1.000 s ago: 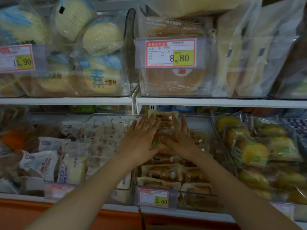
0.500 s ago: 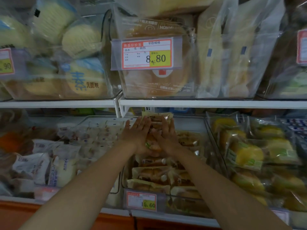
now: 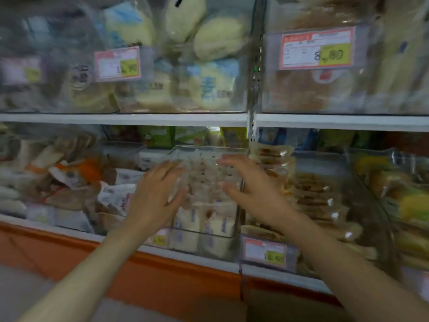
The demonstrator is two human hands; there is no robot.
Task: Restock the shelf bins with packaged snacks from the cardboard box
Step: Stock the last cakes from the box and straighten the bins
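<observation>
Head view, clear bin [image 3: 210, 149] holding white packets [image 3: 217, 225], left hand [image 3: 154, 201], right hand [image 3: 255, 194] spread open over it

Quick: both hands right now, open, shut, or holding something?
Left hand: open, fingers spread, holding nothing.
Right hand: open, fingers loosely curved, holding nothing.

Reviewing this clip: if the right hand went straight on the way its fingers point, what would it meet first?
Probably the clear-wrapped snack packs piled in the clear bin; the right hand aims its spread fingers forward-left over them. Motion blur hides depth, so contact may already exist.
</observation>
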